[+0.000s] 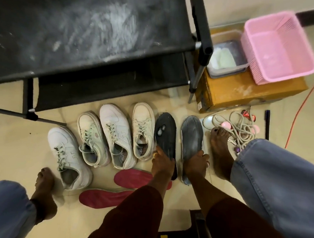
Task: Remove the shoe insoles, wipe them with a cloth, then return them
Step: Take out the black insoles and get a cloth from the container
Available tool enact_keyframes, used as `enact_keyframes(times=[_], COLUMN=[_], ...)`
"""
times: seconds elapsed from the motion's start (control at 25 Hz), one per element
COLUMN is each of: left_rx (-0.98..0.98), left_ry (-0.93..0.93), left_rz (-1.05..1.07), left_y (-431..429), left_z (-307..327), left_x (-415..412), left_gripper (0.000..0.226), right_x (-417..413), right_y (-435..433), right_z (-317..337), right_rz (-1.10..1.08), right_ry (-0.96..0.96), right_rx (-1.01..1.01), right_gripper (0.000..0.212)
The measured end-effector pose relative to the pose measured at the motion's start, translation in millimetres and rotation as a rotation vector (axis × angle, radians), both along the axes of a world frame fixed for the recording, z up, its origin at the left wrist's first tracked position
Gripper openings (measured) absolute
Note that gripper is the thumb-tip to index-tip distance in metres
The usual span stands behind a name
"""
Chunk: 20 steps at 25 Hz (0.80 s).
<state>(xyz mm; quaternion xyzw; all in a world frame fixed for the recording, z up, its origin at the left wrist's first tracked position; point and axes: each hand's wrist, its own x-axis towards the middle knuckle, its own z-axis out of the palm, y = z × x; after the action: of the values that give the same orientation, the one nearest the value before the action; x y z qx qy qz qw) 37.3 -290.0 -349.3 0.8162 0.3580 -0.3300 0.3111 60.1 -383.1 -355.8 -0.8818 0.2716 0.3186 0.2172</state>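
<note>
Several white sneakers (114, 134) stand in a row on the tiled floor. To their right lie two dark grey insoles. My left hand (163, 161) grips the heel end of the left grey insole (165, 132). My right hand (196, 161) grips the heel end of the right grey insole (192, 135). Two red insoles (130, 178) (103, 197) lie on the floor near my left forearm, partly hidden by it. A pale cloth (222, 59) sits in a clear tub at the back right.
A dusty black shoe rack (84, 31) fills the upper left. A cardboard box (246, 91) carries the clear tub (227, 71) and a pink basket (278, 47). Tangled cord (242, 127), a pen (267, 123) and an orange cable (300, 109) lie at right. My bare feet (220, 150) (44, 187) flank the shoes.
</note>
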Motion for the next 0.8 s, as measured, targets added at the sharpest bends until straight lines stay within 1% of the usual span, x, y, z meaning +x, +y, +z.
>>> enact_keyframes(times=[0.08,0.2,0.32,0.36,0.44,0.52,0.6,0.68,0.8], left_rx=[-0.024,-0.039,-0.054,-0.086,-0.104,-0.097,-0.139,-0.175,-0.091], left_ry=[-0.068,-0.208,-0.331,-0.361,-0.401,-0.431,-0.468,-0.512,-0.59], left_rz=[-0.059,-0.146,-0.174,-0.175,-0.201,-0.252,-0.315,-0.372,-0.435], left_y=[-6,-19,-36,-42,-51,-58,-62,-64,-70], left_z=[19,55,92,101,115,122,124,123,107], left_x=[11,47,90,104,130,154,177,197,229], left_gripper=[0.076,0.069,0.057,0.056,0.056,0.054,0.05,0.048,0.046], right_x=[2,25,59,71,94,123,156,195,251], right_y=[0,-14,-32,-36,-40,-44,-47,-51,-53], right_z=[20,56,84,89,92,98,105,109,108], right_rz=[0.077,0.169,0.328,0.322,0.295,0.257,0.256,0.338,0.528], right_ry=[-0.092,-0.272,-0.382,-0.429,-0.52,-0.615,-0.709,-0.74,-0.706], right_rx=[-0.025,-0.047,-0.219,-0.233,-0.179,-0.149,-0.137,-0.148,-0.163], right_gripper=[0.044,0.032,0.029,0.026,0.02,0.018,0.019,0.021,0.02])
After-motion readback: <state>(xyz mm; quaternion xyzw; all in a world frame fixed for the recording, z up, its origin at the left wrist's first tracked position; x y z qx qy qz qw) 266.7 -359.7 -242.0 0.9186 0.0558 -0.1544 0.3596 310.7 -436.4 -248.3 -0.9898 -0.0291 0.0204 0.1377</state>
